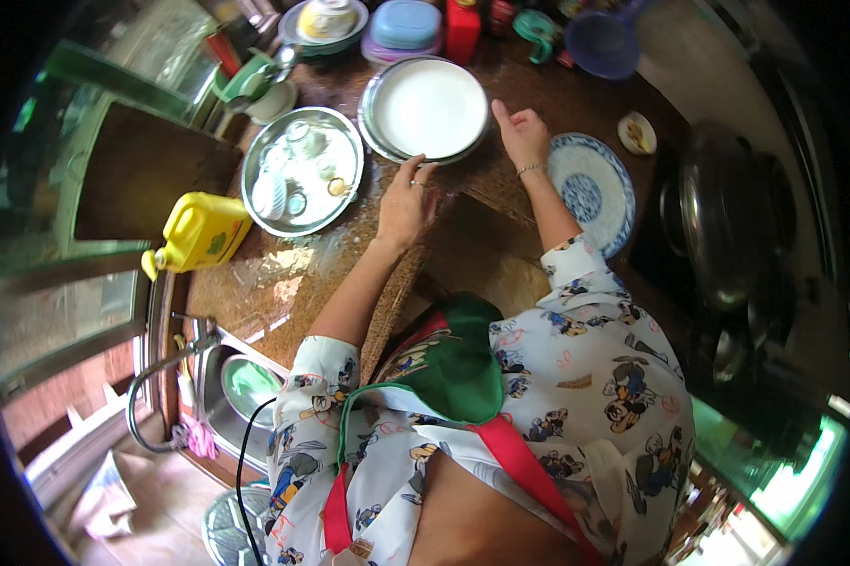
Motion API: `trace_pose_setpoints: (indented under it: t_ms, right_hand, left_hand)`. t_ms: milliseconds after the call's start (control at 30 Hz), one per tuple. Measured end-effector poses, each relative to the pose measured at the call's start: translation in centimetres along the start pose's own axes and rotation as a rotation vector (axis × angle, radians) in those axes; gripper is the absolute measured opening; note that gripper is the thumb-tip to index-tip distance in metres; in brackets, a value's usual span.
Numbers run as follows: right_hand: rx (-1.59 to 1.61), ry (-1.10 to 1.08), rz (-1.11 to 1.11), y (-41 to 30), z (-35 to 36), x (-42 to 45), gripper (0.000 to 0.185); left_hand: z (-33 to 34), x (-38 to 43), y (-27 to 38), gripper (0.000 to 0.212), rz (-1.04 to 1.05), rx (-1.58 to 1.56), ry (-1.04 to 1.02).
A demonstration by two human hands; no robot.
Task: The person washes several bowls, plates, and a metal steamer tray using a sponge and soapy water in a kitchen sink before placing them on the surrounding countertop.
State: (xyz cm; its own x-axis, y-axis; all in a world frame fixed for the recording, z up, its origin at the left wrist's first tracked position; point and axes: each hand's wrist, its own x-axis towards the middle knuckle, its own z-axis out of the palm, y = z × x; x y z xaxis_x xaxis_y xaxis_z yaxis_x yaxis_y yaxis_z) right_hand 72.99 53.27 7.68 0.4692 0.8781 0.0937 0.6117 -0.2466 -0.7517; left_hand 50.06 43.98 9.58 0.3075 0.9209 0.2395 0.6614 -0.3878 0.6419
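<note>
A white plate (425, 106) lies on top of a metal pan or basin (367, 127), whose rim shows around it on the counter. At its near edge is my left hand (405, 201), fingertips at the rim and thumb apart, with no firm grip visible. My right hand (525, 136) is just off the plate's right side, thumb raised and fingers partly curled, holding nothing. Below that wrist, a blue-and-white patterned plate (582, 192) sits partly under my forearm. A round steel basin (255, 191) left of the plate holds several small bowls or cups.
A yellow pump bottle (206, 232) stands on the left near the window. A faucet (142, 396) arches by the sink (216, 410). Stacked bowls (326, 28), a blue lidded container (405, 25) and a purple strainer (602, 46) line the back. A dark lidded pan (722, 212) is at right.
</note>
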Motion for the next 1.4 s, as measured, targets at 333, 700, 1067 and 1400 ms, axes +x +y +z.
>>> trace_pose_setpoints:
  t_ms: [333,700,1067,1400]
  right_hand:
    - [0.647,-0.092,1.229,15.5,-10.6,-18.2,0.054]
    - [1.138,0.016,0.995,20.4,-10.5,-17.7,0.033]
    - [0.786,-0.436,0.598,14.0,-16.4,-21.9,0.033]
    - [0.463,-1.277,0.352,-10.5,-7.9,-27.5,0.027]
  left_hand:
    - [3.8,-1.5,3.4,0.024,0.129,-0.093,-0.338]
    - [4.8,-3.5,4.6,0.023,0.206,-0.145,-0.413]
    - [-2.0,-9.5,5.0,0.041,0.638,-0.111,-0.253]
    - [-15.7,-28.1,2.6,0.02,0.373,0.324,-0.039]
